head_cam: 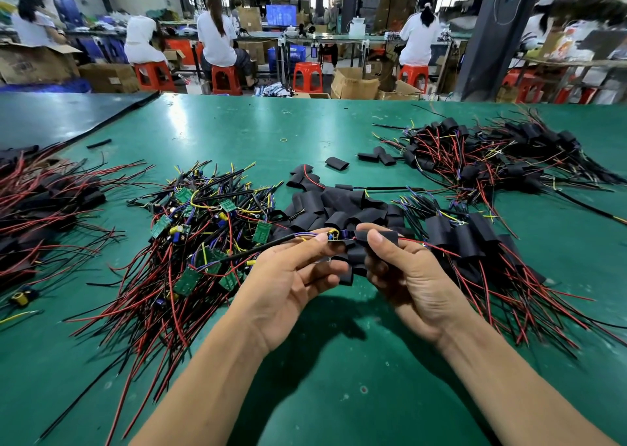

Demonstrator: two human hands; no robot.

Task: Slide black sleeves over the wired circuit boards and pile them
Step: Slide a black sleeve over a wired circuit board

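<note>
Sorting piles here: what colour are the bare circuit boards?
Green; the circuit boards show best in head view.

A small circuit board [333,236] with a yellow part, trailing purple and black wires, is pinched level in the left fingers [317,242]. Its right end meets the mouth of a black sleeve [380,235] pinched by the right fingers [375,242], and a red wire shows past the sleeve's other end. Just behind the fingers lies a heap of empty sleeves [336,208], flattened black tubes. Left of the fingers sprawls a tangle of bare green boards [203,231] with red, black and yellow leads. Right of the fingers lies a pile of sleeved boards [468,238], and another sleeved pile [492,160] lies farther back.
</note>
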